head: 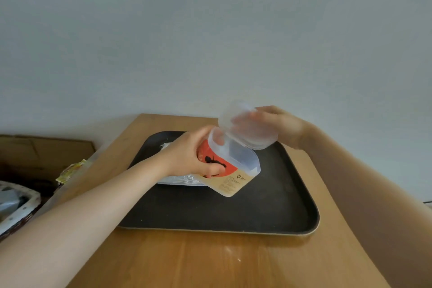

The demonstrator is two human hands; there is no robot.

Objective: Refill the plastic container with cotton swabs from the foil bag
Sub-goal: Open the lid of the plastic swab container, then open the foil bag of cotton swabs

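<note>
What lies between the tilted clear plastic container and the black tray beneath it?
In the head view, the crinkled silver foil bag lies flat on the black tray, partly under the clear plastic container.

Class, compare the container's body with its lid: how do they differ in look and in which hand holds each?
The plastic container wears an orange and tan printed label; the lid is plain and cloudy. The left hand grips the container, tilted above the black tray; the right hand holds the lid, lifted off. Both are translucent plastic.

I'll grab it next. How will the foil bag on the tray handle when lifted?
The foil bag looks crinkled and lies flat on the tray, so probably floppy and light. Its shiny film may slip in the fingers. It is mostly hidden behind the left hand and container.
</note>
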